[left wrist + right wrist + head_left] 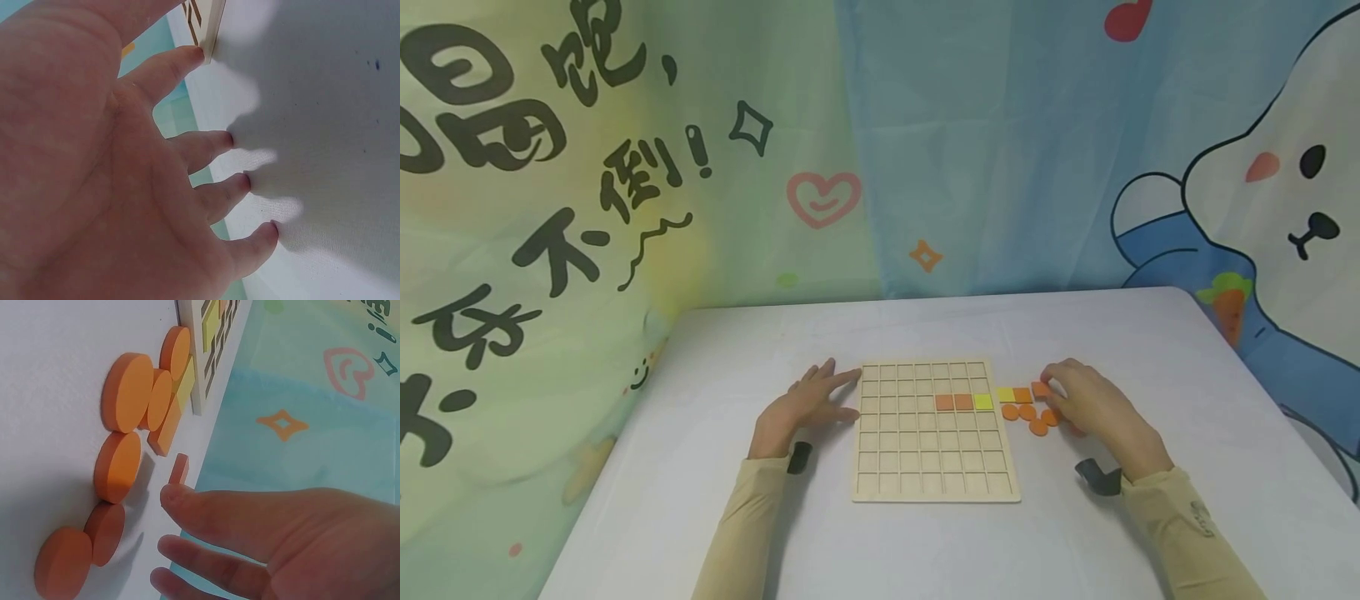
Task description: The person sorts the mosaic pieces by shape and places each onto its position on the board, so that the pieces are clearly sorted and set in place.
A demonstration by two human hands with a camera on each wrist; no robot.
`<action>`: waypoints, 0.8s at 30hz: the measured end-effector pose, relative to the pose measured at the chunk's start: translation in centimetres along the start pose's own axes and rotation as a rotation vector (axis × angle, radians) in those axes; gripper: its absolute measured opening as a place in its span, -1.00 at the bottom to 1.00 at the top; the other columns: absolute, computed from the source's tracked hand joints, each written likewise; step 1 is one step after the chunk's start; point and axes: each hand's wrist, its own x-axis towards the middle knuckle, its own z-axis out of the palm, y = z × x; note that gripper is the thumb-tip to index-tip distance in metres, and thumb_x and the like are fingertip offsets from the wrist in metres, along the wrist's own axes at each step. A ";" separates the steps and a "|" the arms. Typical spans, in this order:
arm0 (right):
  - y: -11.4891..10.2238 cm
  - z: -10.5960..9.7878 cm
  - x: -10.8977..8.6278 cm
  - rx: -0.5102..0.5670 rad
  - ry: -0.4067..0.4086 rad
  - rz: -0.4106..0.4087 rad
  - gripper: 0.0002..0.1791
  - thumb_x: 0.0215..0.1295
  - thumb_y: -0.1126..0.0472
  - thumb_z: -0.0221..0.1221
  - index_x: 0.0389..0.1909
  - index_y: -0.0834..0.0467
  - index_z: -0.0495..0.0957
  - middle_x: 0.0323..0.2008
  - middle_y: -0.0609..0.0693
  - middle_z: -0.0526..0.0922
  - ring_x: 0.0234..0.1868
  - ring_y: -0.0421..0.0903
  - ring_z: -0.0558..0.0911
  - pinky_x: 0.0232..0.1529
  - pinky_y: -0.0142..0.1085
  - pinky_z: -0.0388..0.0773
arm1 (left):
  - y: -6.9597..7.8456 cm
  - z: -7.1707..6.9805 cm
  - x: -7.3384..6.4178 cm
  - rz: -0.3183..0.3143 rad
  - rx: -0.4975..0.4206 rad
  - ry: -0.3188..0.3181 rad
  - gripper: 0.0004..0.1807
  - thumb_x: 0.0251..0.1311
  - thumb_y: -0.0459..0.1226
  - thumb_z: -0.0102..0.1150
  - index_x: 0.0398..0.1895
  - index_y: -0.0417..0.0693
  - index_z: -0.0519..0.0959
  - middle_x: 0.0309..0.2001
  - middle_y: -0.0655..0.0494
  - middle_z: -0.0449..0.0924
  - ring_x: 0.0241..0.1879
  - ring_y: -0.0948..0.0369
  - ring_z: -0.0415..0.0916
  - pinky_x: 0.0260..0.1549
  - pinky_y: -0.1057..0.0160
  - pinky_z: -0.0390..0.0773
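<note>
A wooden grid board [925, 467] lies on the table with two orange square tiles [953, 403] and a yellow square tile [982, 402] in one row. My left hand [808, 400] is spread at the board's left side, its thumb and index fingertips at the edge. In the left wrist view, the index fingertip meets the board's corner [205, 37]. To the right of the board, my right hand [1090, 400] pinches an orange square tile [180, 469] at the thumb tip; the finger behind it is hidden.
Beside the board's right edge lie a loose yellow square tile [1006, 395] and an orange square tile [1022, 395]. Several orange round discs [128, 394] lie near them, some partly under the right hand. A printed curtain [985, 167] hangs behind the white table [760, 342].
</note>
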 end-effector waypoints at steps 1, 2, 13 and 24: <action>0.0 0.0 0.0 -0.003 0.000 -0.002 -0.62 0.36 0.22 0.25 0.12 0.33 0.56 0.17 0.38 0.50 -0.08 0.15 0.50 0.04 0.13 0.62 | 0.0 0.0 0.0 0.001 0.000 0.000 -0.18 0.25 0.03 0.31 0.55 0.30 0.21 0.64 -0.12 -0.20 0.62 -0.16 -0.30 0.55 -0.27 -0.14; -0.1 0.0 0.0 0.001 -0.004 -0.001 -0.63 0.36 0.22 0.25 0.10 0.33 0.56 0.13 0.37 0.51 -0.13 0.12 0.52 -0.04 0.06 0.66 | 0.0 0.1 0.0 0.002 -0.002 0.001 -0.18 0.24 0.03 0.32 0.55 0.30 0.21 0.64 -0.12 -0.20 0.62 -0.16 -0.30 0.55 -0.28 -0.14; 0.0 -0.2 0.2 0.015 -0.041 -0.002 -0.72 0.38 0.26 0.22 0.02 0.31 0.56 -0.02 0.28 0.52 -0.30 -0.03 0.53 -0.49 -0.33 0.46 | -0.1 0.0 0.0 0.005 -0.003 0.004 -0.18 0.24 0.04 0.31 0.55 0.30 0.21 0.64 -0.13 -0.20 0.62 -0.17 -0.30 0.55 -0.27 -0.14; 0.4 0.2 0.4 0.026 -0.047 0.018 -0.67 0.39 0.20 0.22 0.05 0.33 0.55 -0.02 0.31 0.50 -0.38 -0.06 0.52 -0.48 -0.33 0.46 | -0.2 0.0 0.2 0.011 0.007 -0.005 -0.18 0.24 0.04 0.31 0.55 0.30 0.21 0.64 -0.13 -0.21 0.62 -0.18 -0.30 0.55 -0.28 -0.15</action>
